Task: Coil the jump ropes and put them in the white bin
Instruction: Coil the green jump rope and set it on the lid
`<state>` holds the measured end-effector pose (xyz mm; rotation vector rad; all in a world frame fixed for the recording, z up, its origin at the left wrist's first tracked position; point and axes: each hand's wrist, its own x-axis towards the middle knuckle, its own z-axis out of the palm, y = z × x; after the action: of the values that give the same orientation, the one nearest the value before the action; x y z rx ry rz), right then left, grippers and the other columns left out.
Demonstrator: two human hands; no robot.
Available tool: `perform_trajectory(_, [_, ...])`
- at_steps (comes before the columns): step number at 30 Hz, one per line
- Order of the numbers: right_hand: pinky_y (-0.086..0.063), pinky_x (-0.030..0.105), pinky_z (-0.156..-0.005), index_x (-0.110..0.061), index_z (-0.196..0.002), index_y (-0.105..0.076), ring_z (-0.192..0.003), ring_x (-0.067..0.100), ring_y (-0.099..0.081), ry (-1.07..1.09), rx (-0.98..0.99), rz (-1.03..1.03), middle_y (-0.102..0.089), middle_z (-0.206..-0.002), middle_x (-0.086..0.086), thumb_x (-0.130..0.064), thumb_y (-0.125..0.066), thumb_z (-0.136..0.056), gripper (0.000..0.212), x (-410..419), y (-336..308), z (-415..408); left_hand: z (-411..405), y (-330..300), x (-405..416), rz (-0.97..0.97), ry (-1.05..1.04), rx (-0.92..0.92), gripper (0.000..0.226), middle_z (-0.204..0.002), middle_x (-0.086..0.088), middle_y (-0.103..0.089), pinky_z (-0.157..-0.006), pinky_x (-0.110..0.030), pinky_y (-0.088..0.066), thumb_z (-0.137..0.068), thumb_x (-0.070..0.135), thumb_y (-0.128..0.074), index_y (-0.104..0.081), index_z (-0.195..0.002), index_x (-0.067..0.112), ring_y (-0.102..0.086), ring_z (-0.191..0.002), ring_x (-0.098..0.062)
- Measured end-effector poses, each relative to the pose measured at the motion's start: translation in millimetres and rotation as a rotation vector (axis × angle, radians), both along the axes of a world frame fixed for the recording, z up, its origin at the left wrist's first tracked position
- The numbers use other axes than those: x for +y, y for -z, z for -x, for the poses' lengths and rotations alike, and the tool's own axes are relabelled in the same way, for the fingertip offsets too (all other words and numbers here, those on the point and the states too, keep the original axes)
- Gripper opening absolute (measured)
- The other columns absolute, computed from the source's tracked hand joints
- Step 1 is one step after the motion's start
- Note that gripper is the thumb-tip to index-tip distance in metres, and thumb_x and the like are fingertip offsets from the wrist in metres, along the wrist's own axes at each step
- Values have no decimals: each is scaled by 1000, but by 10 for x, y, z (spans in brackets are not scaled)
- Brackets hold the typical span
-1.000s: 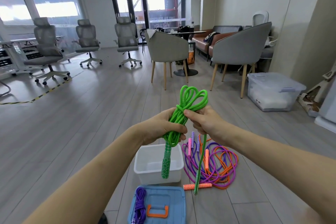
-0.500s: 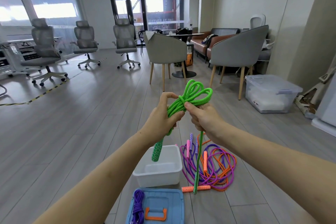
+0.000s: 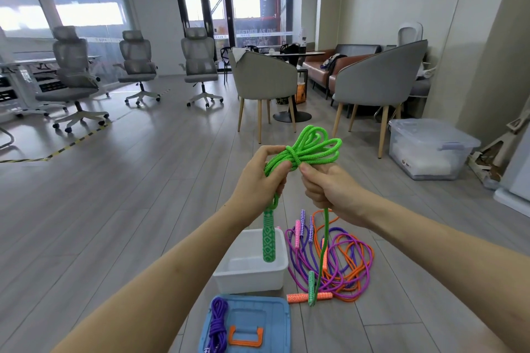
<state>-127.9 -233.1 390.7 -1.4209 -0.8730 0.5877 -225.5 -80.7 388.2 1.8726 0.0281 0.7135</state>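
Nearest, a coiled purple jump rope (image 3: 218,321) lies on the blue lid (image 3: 266,315); beyond it stand the white bin (image 3: 249,278) and a loose tangle of purple and orange ropes (image 3: 338,261) on the floor. Above, the left hand (image 3: 258,180) grips the green jump rope (image 3: 304,149) bundle while the right hand (image 3: 329,189) pinches its wrapping strand. A slackened wrap would probably let the loops spring apart; the dangling handle (image 3: 311,286) may snag the tangle.

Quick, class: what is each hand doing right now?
Left hand: grips the green rope bundle.
Right hand: pinches the same rope at its wrap.
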Motion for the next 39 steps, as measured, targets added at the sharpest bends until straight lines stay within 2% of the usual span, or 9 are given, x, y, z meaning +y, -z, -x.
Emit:
perform_trajectory(5, [-14, 25, -45, -14, -115, -70, -49, 11, -20, -119, -7, 86, -27, -61, 0, -26, -42, -110, 30, -150, 85, -179, -14, -91, 35, 234, 71, -29, 21, -70, -3, -58, -59, -36, -48, -106, 16, -54, -60, -126, 17, -54, -59, -19])
perform_trajectory(9, [-17, 27, -48, -10, -100, -63, -51, 11, -23, -128, -59, 233, -30, -60, -4, -43, -55, -101, 34, -249, 143, -425, 36, -135, 119, 414, 303, 119, 23, -69, -4, -53, -54, -27, -42, -106, 16, -52, -60, -126, 7, -45, -55, -14])
perform_trajectory(12, [-20, 32, -52, -10, -91, -61, -55, 12, -29, -123, -203, 358, -37, -65, 2, -32, -63, -101, 25, -347, 163, -515, 118, -77, 53, 458, 537, 356, 25, -70, -4, -49, -52, -24, -40, -106, 16, -51, -54, -127, 3, -42, -54, -13])
perform_trajectory(15, [-35, 33, -58, -8, -81, -68, -64, 18, -42, -135, -400, 521, -51, -71, 7, -32, -69, -97, 28, -381, 173, -518, 160, 76, 7, 321, 666, 615, 18, -72, -5, -48, -51, -23, -41, -105, 15, -54, -55, -120, 6, -43, -57, -14])
perform_trajectory(19, [-43, 29, -64, -12, -82, -75, -67, 10, -53, 38, -568, 571, -65, -74, 12, -42, -73, -93, 31, -198, 159, -426, 137, 359, -36, 2, 434, 758, 20, -76, -6, -56, -54, -29, -45, -104, 19, -58, -49, -115, 5, -51, -56, -16])
perform_trajectory(23, [-38, 27, -57, -14, -83, -68, -63, 8, -54, 163, -770, 561, -64, -73, -2, -31, -66, -98, 23, -18, 269, -192, 3, 539, -46, -75, 173, 675, 28, -79, -8, -60, -56, -35, -48, -104, 27, -58, -45, -115, 5, -54, -60, -19])
perform_trajectory(27, [-44, 38, -62, -11, -90, -67, -64, 15, -53, 238, -693, 489, -64, -75, 6, -25, -58, -102, 21, -14, 361, -162, -102, 556, 9, 87, -52, 485, 19, -80, -9, -60, -56, -32, -50, -104, 25, -56, -47, -112, 10, -55, -59, -16])
perform_trajectory(34, [-44, 34, -60, -22, -93, -68, -64, 14, -55, 248, -588, 326, -62, -71, 1, -20, -56, -103, 15, -61, 350, -97, -115, 469, 7, 102, -54, 392, 20, -78, -7, -61, -58, -32, -50, -105, 27, -55, -49, -114, 11, -55, -60, -15])
perform_trajectory(39, [-37, 22, -53, -13, -92, -70, -51, 5, -44, 204, -388, 230, -51, -61, -5, -20, -54, -106, 22, -99, 374, -114, -123, 342, -30, 382, -20, 262, 21, -75, -8, -56, -54, -30, -47, -106, 21, -53, -47, -119, 5, -51, -55, -14])
